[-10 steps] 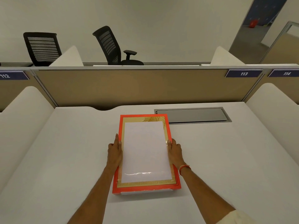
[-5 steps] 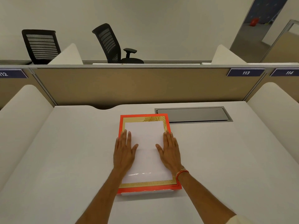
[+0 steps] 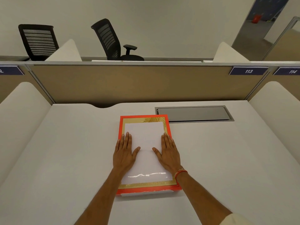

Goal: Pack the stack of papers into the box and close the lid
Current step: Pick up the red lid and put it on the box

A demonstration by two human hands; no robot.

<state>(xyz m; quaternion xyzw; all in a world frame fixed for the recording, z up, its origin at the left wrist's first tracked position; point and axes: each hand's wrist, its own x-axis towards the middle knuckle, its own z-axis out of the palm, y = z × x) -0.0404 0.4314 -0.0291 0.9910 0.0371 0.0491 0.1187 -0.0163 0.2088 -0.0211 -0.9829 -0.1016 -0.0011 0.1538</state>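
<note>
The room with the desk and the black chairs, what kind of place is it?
Probably an office with rows of desks. A divider panel carries a number tag, 113, black swivel chairs stand behind it, and the desk has a cable hatch.

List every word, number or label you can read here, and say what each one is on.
"113": white digits on a dark blue plate at the top of the desk partition.
"114": on the next blue plate, to the right.
Far-left blue plate: cut off by the frame edge, unreadable.
Box lid: gold leaf pattern, no text readable.
</note>
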